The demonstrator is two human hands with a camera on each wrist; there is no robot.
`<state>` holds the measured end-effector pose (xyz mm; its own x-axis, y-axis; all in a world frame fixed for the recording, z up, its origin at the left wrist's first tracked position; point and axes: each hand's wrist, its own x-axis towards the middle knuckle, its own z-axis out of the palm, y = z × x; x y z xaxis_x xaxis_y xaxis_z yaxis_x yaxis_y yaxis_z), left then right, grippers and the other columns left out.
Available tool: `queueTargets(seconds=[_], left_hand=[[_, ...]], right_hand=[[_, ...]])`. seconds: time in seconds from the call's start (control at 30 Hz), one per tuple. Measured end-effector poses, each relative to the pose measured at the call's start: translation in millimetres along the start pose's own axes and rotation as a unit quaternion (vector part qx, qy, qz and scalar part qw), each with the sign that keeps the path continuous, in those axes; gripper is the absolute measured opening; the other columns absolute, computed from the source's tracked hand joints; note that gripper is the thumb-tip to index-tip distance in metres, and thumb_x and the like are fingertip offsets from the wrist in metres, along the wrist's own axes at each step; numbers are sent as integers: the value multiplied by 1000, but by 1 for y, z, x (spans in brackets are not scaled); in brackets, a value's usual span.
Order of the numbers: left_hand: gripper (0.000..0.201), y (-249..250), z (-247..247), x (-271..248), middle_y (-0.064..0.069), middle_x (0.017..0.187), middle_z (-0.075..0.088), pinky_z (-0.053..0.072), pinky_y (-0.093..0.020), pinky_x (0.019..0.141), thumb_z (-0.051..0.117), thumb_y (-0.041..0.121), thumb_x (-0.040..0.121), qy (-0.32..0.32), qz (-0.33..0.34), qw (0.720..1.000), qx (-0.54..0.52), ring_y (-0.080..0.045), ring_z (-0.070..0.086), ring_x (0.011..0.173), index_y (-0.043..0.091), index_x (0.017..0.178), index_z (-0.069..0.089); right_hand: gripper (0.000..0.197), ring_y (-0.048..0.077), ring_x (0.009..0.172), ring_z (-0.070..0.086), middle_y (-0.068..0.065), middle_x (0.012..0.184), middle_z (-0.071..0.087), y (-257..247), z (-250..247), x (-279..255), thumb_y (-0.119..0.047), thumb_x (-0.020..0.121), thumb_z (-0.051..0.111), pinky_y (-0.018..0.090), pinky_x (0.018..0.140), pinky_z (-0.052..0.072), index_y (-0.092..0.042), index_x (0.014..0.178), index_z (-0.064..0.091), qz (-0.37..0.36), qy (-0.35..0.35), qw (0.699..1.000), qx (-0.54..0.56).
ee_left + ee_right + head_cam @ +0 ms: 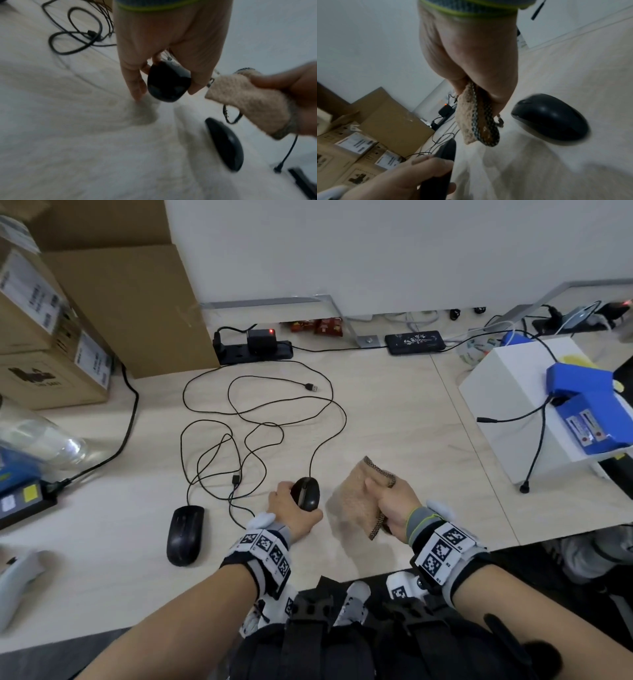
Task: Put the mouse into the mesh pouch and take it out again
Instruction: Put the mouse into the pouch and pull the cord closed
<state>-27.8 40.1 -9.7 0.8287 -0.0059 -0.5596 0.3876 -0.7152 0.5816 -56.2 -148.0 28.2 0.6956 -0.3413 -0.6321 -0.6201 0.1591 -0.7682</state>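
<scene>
— Where does the head view look from?
— From above, forward and down over the pale wooden desk, both forearms near, the white wall far.
— And the wrist views?
— Each looks close along its hand at the fingers; both are blurred.
— What do they share?
— The black wired mouse and the beige mesh pouch.

Pale wood desk, white wall, stacked cardboard boxes
</scene>
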Motion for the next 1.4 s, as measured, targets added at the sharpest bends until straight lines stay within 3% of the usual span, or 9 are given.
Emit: queueTargets(seconds=[0.23,0.47,0.63,0.77,0.83,0.97,1.13,1.23,1.4], left_hand=[[62,51,-75,-17,-8,102,67,40,-26,42,81,16,72,-48,107,935,-334,-21,61,56,37,118,44],[53,91,-112,-45,-14,105,68,51,-30,54,61,53,85,-173,142,853,-471,-28,67,77,24,128,49],[96,102,-126,-42,-15,134,59,47,-41,98,9,79,85,-248,67,740,-621,-27,57,123,11,134,55],[105,95,-132,-39,-20,136,54,42,-44,104,13,87,77,-251,49,733,-630,-32,56,123,9,133,57],[101,95,-130,-42,-16,132,58,47,-40,91,11,86,78,-237,68,765,-594,-30,59,113,14,132,58],[94,99,-125,-48,-20,110,60,38,-29,57,8,83,80,-212,111,816,-526,-27,60,75,20,130,56],[105,105,-136,-47,-14,135,57,42,-38,103,7,82,82,-246,104,750,-605,-27,54,127,5,135,53],[104,105,-139,-47,-13,131,57,44,-38,98,6,83,81,-250,99,752,-602,-29,53,126,7,134,53],[91,108,-134,-50,-13,106,60,34,-30,57,7,82,81,-222,118,818,-518,-27,57,74,21,131,53]], right_hand=[[16,17,64,57,-3,77,66,-90,31,-33,-8,98,52,13,49,48,-13,110,61,-221,20,974,36],[21,2,86,63,-8,100,69,-126,71,-54,-24,93,57,22,79,47,-25,112,64,-408,-10,909,-80],[53,26,124,41,19,125,58,-100,88,-75,-42,99,32,24,115,18,-2,124,58,-575,-90,762,-284],[39,32,132,41,14,135,55,-84,86,-63,-18,96,41,46,116,25,-6,129,57,-677,-82,634,-363],[36,28,128,45,13,131,58,-94,81,-51,-17,94,44,37,116,27,-10,127,58,-672,-83,654,-337],[34,0,111,53,-10,116,62,-115,83,-43,-25,96,41,28,101,41,-21,121,65,-499,-9,847,-185],[34,29,129,43,14,129,57,-87,100,-67,-16,93,47,37,118,24,-12,125,60,-650,-13,708,-276],[34,28,131,42,15,133,57,-92,92,-58,-18,95,48,34,118,22,-13,126,60,-678,-45,676,-287],[23,9,87,59,-10,89,65,-121,91,-45,-27,94,42,33,82,47,-23,95,64,-449,8,885,-119]])
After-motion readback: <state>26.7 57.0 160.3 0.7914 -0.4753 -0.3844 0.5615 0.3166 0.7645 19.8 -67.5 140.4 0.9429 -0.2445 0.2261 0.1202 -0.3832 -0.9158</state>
